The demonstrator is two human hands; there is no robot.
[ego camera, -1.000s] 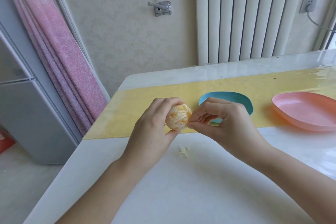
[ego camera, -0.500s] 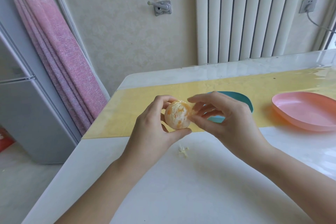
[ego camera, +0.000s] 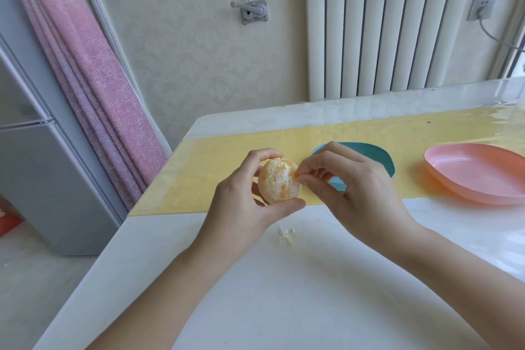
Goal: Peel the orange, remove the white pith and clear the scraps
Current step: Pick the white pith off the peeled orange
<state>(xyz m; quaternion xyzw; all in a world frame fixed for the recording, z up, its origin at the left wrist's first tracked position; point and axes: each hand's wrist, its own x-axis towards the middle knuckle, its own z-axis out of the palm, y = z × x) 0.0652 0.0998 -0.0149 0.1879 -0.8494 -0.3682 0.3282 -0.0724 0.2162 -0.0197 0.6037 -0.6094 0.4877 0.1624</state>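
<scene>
Head view, left hand [ego camera: 241, 202]: you grip the peeled orange [ego camera: 279, 183].
Right hand [ego camera: 358, 187]: your fingertips [ego camera: 301, 178] pinch white pith [ego camera: 294, 175] on it.
Scraps [ego camera: 286, 234]: lie on the bench [ego camera: 312, 293].

Looks forward and down from head height, close over left hand [ego camera: 241, 202], right hand [ego camera: 360, 193] and orange [ego camera: 279, 182] at centre; catches radiator [ego camera: 383, 23] at 1 o'clock, pink curtain [ego camera: 93, 79] at 10 o'clock.
</scene>
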